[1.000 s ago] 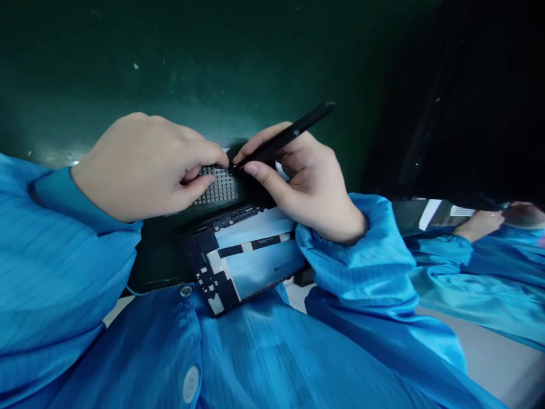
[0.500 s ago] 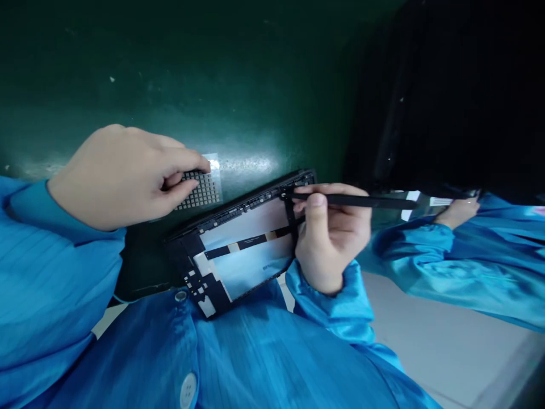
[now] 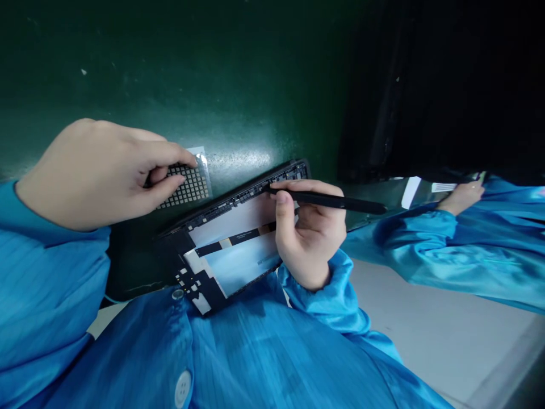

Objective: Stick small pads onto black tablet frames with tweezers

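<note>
My left hand (image 3: 106, 170) is closed, thumb and forefinger at a clear sheet bearing rows of small square pads (image 3: 191, 187). Its curled fingers cover the sheet's left part. Black tweezers (image 3: 327, 200) lie between the thumb and fingers of my right hand (image 3: 313, 233), pointing left. Their tip is over the upper inner edge of an opened tablet (image 3: 242, 267), though my fingers partly hide it. The tablet sits tilted against my front, with silvery panels, a dark ribbon cable (image 3: 238, 240) across them and small white patches at its lower left.
A dark green tabletop (image 3: 170, 74) spreads beyond my hands, with a small white scrap (image 3: 84, 72) on it. A large black object (image 3: 460, 96) stands at the upper right. Below it show a co-worker's hand (image 3: 462, 197), blue sleeve and some white papers (image 3: 411, 192).
The tweezers and my right hand have moved left along the tablet's upper edge. The whole view has shifted slightly. My left hand keeps its pinch at the sheet.
</note>
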The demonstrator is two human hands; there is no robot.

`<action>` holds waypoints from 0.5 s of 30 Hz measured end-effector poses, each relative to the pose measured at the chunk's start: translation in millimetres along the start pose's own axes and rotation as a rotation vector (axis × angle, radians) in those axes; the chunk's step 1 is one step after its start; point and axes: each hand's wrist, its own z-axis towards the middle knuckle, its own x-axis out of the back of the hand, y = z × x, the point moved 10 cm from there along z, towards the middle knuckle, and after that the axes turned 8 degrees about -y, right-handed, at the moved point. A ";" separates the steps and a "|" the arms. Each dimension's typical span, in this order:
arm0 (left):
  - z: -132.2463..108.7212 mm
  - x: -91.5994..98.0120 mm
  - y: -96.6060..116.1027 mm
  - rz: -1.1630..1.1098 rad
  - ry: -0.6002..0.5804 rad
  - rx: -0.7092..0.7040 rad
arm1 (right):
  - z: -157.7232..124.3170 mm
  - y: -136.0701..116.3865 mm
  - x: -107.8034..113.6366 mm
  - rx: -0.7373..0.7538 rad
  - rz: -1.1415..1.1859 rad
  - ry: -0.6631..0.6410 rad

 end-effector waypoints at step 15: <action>5.0 -4.3 4.2 -0.035 -0.071 -0.010 | 77.8 -28.7 -95.5 0.203 0.096 -0.756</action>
